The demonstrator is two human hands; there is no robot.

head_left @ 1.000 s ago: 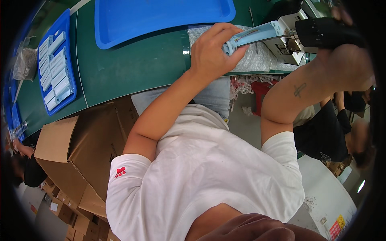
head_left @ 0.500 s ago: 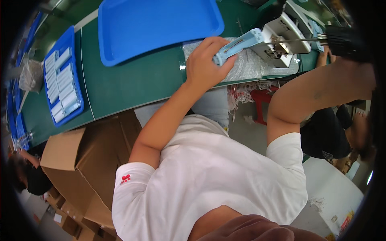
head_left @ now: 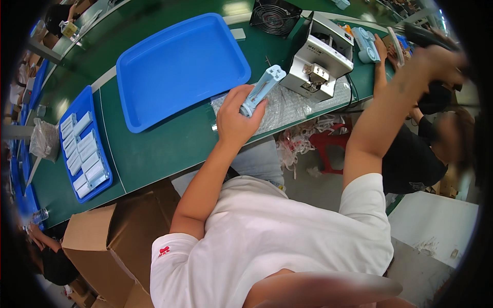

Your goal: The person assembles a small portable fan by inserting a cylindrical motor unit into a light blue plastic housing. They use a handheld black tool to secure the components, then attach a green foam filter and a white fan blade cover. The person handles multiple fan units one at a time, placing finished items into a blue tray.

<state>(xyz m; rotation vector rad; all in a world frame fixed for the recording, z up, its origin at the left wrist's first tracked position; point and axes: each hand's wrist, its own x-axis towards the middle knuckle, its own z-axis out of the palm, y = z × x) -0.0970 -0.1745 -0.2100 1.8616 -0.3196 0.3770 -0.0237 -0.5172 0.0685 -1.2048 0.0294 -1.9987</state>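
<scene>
Left hand [head_left: 233,120] clamped round pale-blue oblong plastic part [head_left: 262,91] over bubble-wrap sheet [head_left: 287,105]; right hand [head_left: 436,59] raised, blurred, grip unreadable. Risk: part knocking grey metal machine [head_left: 321,56].

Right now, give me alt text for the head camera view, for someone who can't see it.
The person's left hand holds a light blue plastic part over a bubble-wrap sheet on a green workbench, while the right hand is raised and blurred. An empty blue tray and a grey machine sit nearby.
</scene>
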